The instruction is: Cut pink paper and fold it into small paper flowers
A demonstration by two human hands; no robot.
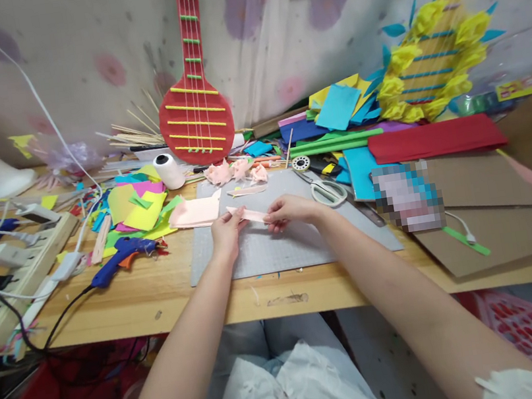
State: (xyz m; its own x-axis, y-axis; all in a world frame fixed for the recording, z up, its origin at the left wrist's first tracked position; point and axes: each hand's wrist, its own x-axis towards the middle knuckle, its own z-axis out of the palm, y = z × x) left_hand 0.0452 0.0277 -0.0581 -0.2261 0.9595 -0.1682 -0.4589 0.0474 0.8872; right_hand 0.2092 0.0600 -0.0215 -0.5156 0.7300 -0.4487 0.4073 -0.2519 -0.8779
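Observation:
Both my hands hold a small strip of pale pink paper (252, 214) over a grey cutting mat (293, 249). My left hand (225, 232) pinches the strip's left end. My right hand (289, 210) pinches its right end, fingers closed. A larger piece of pink paper (194, 212) lies on the mat's left corner, just beyond my left hand. Three small pink paper flowers (236, 170) sit at the mat's far edge. Scissors (323, 187) lie right of my right hand.
A blue glue gun (122, 256) and a white power strip (15, 263) with cables lie to the left. Coloured paper scraps (140, 208), a thread spool (169, 170), a red paper guitar (194, 103), red paper (437, 138) and brown cardboard (492, 212) crowd the wooden table (161, 302).

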